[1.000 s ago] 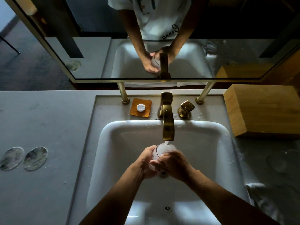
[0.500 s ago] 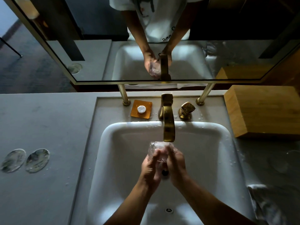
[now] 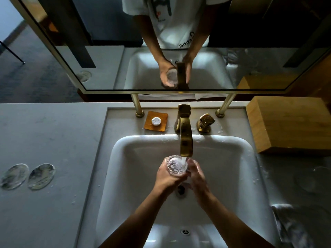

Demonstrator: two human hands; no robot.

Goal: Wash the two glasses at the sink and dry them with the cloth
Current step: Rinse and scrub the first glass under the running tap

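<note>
Our left hand [image 3: 167, 178] has its fingers curled round the glass [image 3: 176, 165], mouth up under the faucet [image 3: 186, 140] so the stream fills it; our right hand [image 3: 196, 176] cups the other side with wet fingers, steadying it over the sink [image 3: 125, 167]. We count one glass in hand, perhaps a second faint one [image 3: 315, 178] on the right counter, one cloth [image 3: 290, 224], two round coasters [image 3: 27, 176]

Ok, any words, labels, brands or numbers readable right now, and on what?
White shirt in the mirror: curved dark lettering at its hem, mirrored and partly hidden, not readable.
Same shirt, chest print: too blurred to read.
Faucet, soap dish, wooden box: no text visible.
</note>
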